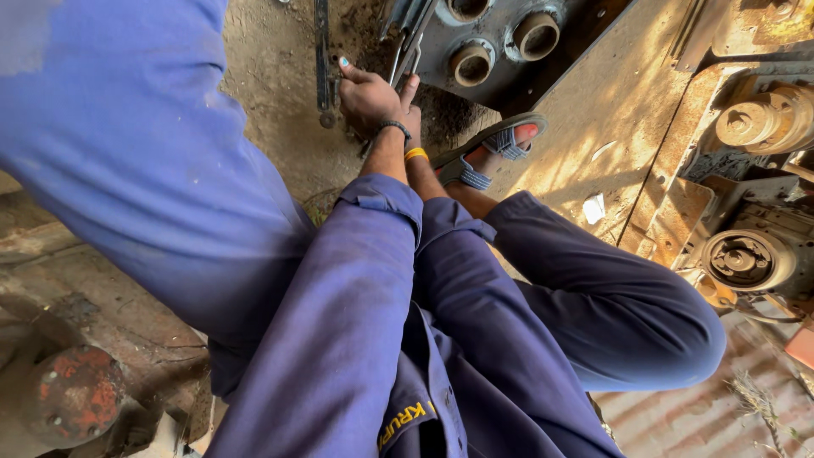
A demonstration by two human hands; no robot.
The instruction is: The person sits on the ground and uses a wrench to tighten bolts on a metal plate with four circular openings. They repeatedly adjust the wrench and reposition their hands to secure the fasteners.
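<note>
Two hands are seen held close together at the top centre of the view, both extended from long blue work sleeves. The left hand (366,95), marked by a painted thumbnail and a dark bead bracelet at the wrist, is closed around a bundle of thin grey metal rods (405,53); the thumb is raised and the fingers are curled about the lower end of the rods. The right hand (412,106), banded with a yellow wristband, is pressed against the left from behind, with one finger pointing up beside the rods; whether it grips them cannot be told, as most of it is hidden. The rods are seen rising towards a grey steel machine block with three round, rust-lined bores (493,41), which lies just above the hands. A dark flat metal bar (322,59) is noted lying on the dirt floor just left of the left hand. A foot in a grey strapped sandal with a red footbed (492,146) is planted to the right of the wrists. Rusted pulley wheels (746,259) are observed at the right edge, well apart from the hands.
</note>
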